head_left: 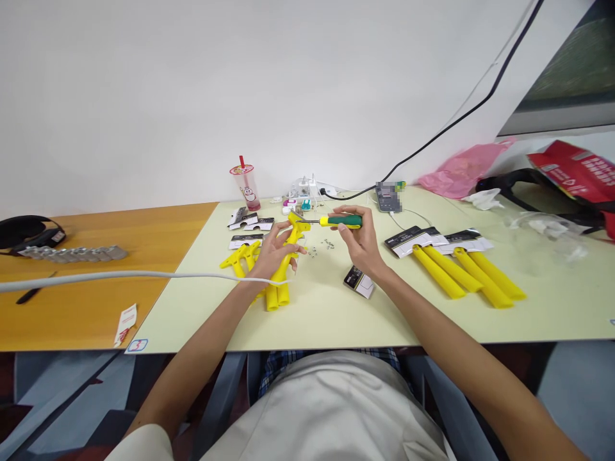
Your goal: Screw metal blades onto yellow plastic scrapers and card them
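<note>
My left hand (275,251) is closed around a yellow plastic scraper handle (294,232) with a wide T-shaped head. In my right hand (364,242) is a screwdriver (343,221) with a green and yellow grip, held level. Its shaft points left, and the tip is at the handle's head; whether it sits in a screw I cannot tell. Several small metal nuts or screws (328,244) lie on the table just beyond my hands. More yellow handles (235,261) rest beside and under my left hand. A small black and white packet (358,282) lies by my right wrist.
Yellow handles with card packaging (446,275) lie at right. Several black and white cards (250,222) lie near a drink cup (246,189). A power strip (303,189) and a phone (388,197) are by the wall. A white cable (144,274) crosses in front at left.
</note>
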Available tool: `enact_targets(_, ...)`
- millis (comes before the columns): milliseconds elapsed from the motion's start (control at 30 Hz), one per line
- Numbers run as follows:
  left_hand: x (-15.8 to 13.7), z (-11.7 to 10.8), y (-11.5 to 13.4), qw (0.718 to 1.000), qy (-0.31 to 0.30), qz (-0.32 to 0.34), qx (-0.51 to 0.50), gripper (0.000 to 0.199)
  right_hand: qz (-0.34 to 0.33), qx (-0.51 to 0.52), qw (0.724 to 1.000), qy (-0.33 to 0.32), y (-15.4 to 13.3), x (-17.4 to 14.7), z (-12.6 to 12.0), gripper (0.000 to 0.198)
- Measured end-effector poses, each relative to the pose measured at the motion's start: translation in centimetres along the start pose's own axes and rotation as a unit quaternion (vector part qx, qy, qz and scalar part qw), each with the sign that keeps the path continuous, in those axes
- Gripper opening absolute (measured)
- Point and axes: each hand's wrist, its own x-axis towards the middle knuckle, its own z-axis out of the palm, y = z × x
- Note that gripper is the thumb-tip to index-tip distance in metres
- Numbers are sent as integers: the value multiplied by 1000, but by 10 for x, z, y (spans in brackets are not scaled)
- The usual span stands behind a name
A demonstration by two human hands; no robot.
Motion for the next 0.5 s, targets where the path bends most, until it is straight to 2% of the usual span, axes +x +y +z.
enact_targets(100, 1, -1, -2, 1000, -5, 3, -1, 65, -11, 14, 1000, -5, -5, -1, 3, 42)
enact_targets(200, 1, -1, -4, 1000, -20, 3, 1, 64, -6, 5, 999, 31, -6, 1, 2, 37)
enact_targets(367, -2, 3, -2, 999, -34, -5, 6, 64, 41, -34, 995, 88, 2, 5, -4, 40)
enact_targets(500, -2, 4, -1, 999, -31, 2, 5, 64, 20, 4, 998, 65, 6, 5, -4, 40)
